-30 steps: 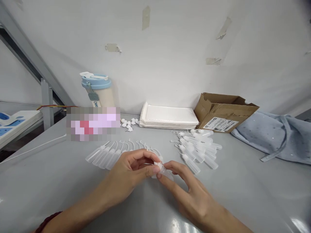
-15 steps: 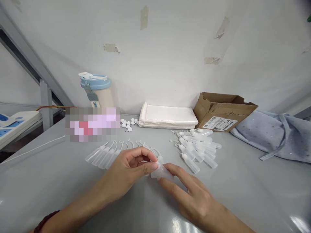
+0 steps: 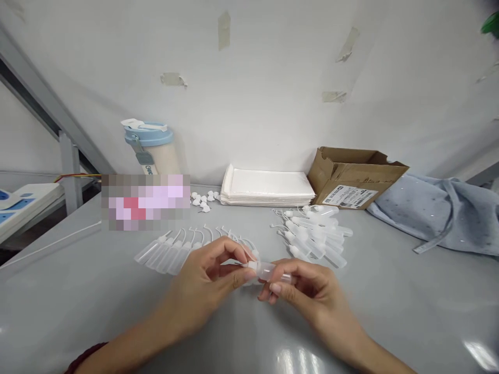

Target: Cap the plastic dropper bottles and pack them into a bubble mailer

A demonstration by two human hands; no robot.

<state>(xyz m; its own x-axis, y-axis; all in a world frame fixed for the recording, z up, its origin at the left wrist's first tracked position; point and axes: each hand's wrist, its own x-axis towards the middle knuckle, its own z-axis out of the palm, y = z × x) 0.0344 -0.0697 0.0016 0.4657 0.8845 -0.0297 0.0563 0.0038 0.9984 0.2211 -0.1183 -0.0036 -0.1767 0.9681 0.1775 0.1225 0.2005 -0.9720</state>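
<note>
"What are those two hands at, from where you stand?"

"A small translucent bottle (image 3: 266, 271), held between them over the grey table (image 3: 413, 301), nearly level, neck toward the left."

"Both gripping it?"

"Yes, at different ends. The left hand (image 3: 205, 275) has thumb and forefinger pinched on the white cap (image 3: 252, 265); the right hand (image 3: 317, 288) curls its fingers round the body."

"So which step is this?"

"Handling the cap end, I'd judge. Whether it's seated tight or loose, I can't tell from here."

"And what would a move from there ask for?"

"A steady right hand, I reckon, without squeezing, since that body looks soft. And care on the left: something thin and dark pokes out past the fingertips."

"Anything close by to knock?"

"The fanned row of bottles (image 3: 166, 255) lies partly behind the left hand, thin tubes pointing away. The looser heap of bottles (image 3: 325, 236) sits beyond the right hand."
</note>
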